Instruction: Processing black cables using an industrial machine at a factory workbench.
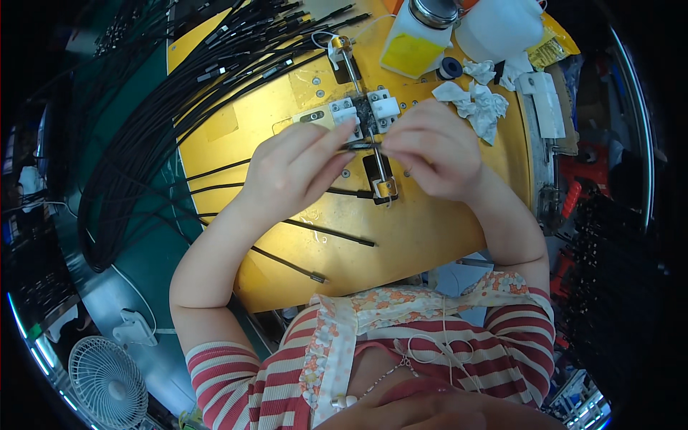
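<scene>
My left hand is closed at the left side of a small metal fixture, its fingertips beside one of the white blocks. Across from it my right hand is also closed, thumb and fingers together by the lower metal rod. Whatever the fingertips hold is too small or hidden to make out. One black cable runs in from the left and passes out of sight at my left hand. Below the hands, more cables end on the yellow board, among them one with a black plug.
A big bundle of black cables lies along the left of the yellow board. Beyond the fixture stand a yellow-labelled bottle and a white container. Crumpled tissues lie at right. A white fan is at lower left.
</scene>
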{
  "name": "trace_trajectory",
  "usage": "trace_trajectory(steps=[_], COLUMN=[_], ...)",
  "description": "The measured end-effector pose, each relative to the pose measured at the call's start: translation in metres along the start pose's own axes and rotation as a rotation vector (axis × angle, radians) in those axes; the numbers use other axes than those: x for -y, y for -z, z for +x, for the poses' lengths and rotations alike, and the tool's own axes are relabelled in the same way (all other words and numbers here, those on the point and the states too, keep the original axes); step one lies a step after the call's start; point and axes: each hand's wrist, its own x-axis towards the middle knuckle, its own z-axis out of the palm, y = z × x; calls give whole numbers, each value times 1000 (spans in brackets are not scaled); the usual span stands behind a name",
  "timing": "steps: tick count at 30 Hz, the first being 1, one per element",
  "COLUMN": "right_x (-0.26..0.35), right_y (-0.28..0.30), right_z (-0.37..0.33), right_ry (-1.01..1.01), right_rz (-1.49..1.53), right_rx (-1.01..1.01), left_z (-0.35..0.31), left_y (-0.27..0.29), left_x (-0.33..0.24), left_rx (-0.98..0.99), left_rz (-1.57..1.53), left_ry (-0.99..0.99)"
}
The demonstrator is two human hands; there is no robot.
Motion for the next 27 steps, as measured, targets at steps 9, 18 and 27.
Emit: trace_trajectory(steps=[9, 18, 27], right_x=[-13, -12, 24], right_y=[53, 51, 10], right_z=[5, -2, 10], right_ry=[-445, -631, -114], right_rz=[-648, -684, -251], right_rx=[-84, 298, -97], left_z=[-15, -15, -19], left_y=[1, -1, 1], left_x=[10, 6, -1], left_rx=[-118, -207, -206], left_rz=[106, 89, 138], left_ry=[-108, -181, -201])
